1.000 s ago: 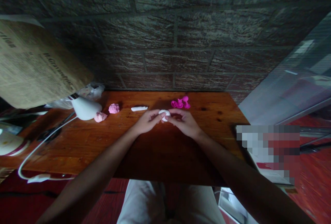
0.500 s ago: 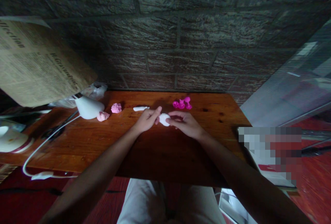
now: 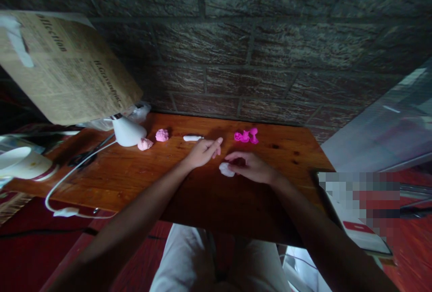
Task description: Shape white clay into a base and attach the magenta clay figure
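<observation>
Right hand grasps roundish white doughy lump, apparently part-shaped, remaining work unclear; left hand empty, fingers released.

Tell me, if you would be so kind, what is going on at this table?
A person is handling a small, roundish white piece with the right hand, whose thumb is at its edge; whether the piece is lifted or resting is unclear. The left hand is off to its side, apart from it. Farther back on the wooden table lie a white stick-like piece and some magenta items, with two pink lumps near the lamp.
</observation>
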A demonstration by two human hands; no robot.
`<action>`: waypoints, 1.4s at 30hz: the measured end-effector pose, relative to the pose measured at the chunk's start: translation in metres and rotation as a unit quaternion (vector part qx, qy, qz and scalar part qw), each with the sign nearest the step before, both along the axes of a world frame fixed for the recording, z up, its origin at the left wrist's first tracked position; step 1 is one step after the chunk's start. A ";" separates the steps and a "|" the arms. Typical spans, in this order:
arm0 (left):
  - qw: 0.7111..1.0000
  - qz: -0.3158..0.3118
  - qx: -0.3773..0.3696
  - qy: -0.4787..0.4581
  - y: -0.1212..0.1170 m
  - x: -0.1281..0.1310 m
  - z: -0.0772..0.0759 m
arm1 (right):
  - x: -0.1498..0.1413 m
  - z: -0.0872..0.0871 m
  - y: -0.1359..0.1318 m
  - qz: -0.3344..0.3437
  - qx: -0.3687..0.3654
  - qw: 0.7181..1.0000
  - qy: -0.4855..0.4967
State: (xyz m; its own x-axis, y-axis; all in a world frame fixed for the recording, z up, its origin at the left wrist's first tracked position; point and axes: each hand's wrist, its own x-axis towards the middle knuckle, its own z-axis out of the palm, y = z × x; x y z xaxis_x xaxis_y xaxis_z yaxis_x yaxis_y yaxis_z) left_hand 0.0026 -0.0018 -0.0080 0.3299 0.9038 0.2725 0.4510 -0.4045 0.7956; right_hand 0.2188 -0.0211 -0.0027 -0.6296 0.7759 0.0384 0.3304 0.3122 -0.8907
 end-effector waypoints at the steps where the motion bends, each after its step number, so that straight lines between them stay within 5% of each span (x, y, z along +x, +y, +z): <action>1: 1.000 -0.003 0.000 -0.003 0.000 0.000 0.000 | 0.000 0.000 -0.001 0.011 0.009 1.000 -0.001; 8: 1.000 -0.002 -0.003 -0.019 0.001 -0.001 0.001 | -0.004 0.001 -0.006 0.046 0.105 0.993 -0.041; 16: 0.998 -0.056 -0.008 -0.006 0.000 0.000 -0.001 | -0.006 -0.008 0.001 -0.078 0.013 0.995 0.060; 20: 0.991 -0.134 0.002 0.016 -0.004 0.004 0.002 | -0.007 -0.004 -0.001 -0.063 0.003 0.995 0.073; 26: 0.994 -0.106 0.003 0.009 -0.004 0.004 0.004 | -0.007 0.006 -0.004 -0.046 -0.033 0.994 0.088; 42: 0.984 -0.159 -0.064 -0.051 -0.007 0.008 0.005 | -0.008 0.007 0.002 -0.107 -0.108 0.972 0.180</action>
